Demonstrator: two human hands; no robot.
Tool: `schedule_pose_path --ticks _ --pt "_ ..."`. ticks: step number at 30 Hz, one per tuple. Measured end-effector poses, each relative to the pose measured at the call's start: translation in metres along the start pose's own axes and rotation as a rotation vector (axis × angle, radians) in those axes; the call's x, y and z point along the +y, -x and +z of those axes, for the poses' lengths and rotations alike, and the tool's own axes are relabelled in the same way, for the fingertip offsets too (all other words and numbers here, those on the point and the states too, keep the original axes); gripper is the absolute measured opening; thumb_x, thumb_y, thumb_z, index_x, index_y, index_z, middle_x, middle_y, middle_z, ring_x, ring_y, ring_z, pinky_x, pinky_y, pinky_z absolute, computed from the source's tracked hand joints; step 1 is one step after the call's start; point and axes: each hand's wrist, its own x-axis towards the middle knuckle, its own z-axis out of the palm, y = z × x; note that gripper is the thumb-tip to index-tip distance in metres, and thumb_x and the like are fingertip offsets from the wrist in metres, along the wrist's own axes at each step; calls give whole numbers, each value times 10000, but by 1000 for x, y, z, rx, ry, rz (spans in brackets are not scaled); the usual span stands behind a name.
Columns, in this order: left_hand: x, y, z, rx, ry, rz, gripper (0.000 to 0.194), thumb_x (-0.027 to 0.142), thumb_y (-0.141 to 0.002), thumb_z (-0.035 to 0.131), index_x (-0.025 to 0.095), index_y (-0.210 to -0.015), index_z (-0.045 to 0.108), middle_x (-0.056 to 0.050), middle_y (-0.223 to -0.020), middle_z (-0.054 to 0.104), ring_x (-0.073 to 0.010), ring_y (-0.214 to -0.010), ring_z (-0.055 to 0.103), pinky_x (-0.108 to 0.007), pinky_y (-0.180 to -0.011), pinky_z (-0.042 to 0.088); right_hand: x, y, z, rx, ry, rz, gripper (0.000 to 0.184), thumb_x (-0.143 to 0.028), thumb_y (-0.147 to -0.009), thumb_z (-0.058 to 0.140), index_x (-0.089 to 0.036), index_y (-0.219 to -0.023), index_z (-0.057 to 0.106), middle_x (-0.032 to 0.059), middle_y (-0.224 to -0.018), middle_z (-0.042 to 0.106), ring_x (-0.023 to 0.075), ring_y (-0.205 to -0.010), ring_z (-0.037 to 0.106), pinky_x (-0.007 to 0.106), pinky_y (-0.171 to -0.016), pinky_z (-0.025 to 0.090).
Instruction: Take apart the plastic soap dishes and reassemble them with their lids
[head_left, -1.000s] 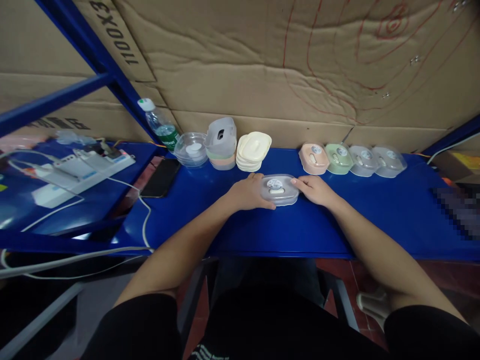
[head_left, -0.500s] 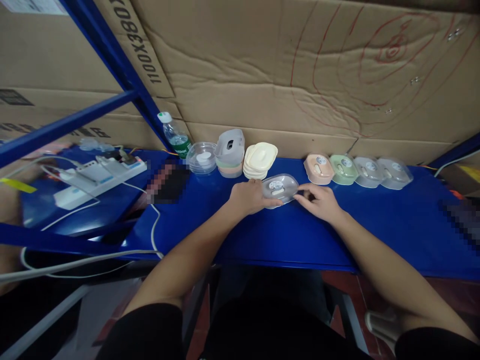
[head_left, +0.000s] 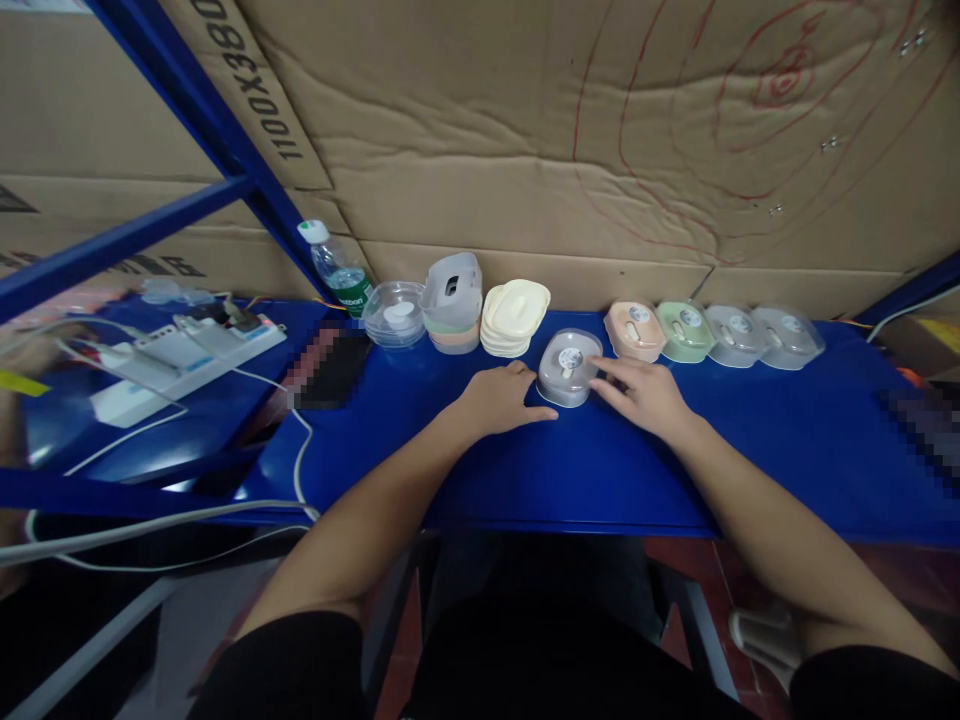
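Note:
A grey lidded plastic box (head_left: 568, 385) with a round sticker on its clear lid rests on the blue table between my hands. On its left side, my left hand (head_left: 501, 400) is open, thumb stretched out along the tabletop and fingers close to the box. My right hand (head_left: 643, 395) is open on the other side, its fingertips at the box's right edge. Behind my left hand sits a stack of cream inner lids (head_left: 515, 318). Further left are a stack of coloured box bases (head_left: 453, 305), grey on top, and a pile of clear lids (head_left: 395, 315).
At the back right stand a peach box (head_left: 634, 332), a green box (head_left: 685, 334) and two grey boxes (head_left: 787, 338) in a row. A water bottle (head_left: 339, 272) is at the back left, near a white power strip (head_left: 187, 370) with cables. Cardboard (head_left: 480, 140) walls the back.
The grey box has turned and now sits flat on the table. My fingers have loosened from it, and the left hand has drawn slightly away to the left.

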Motion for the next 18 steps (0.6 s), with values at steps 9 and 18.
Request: schedule_pose_path --ticks 9,18 --pt "-3 -3 3 -44 -28 20 704 697 -1006 569 160 -1459 614 -184 -1553 596 -380 -1323 666 -468 -1074 548 6 -4 8 -140 130 -12 462 -394 -1083 516 -274 -1493 691 108 -1216 838 306 -1010 797 390 -766 580" --pt "-5 -3 6 -37 -26 43 716 655 -1019 553 151 -1527 574 -197 -1583 573 -381 -1323 672 -473 -1080 549 -1 -1 0 -167 -64 37 594 -518 -1028 616 -243 -1554 620 75 -1037 838 286 -911 791 419 -798 607"
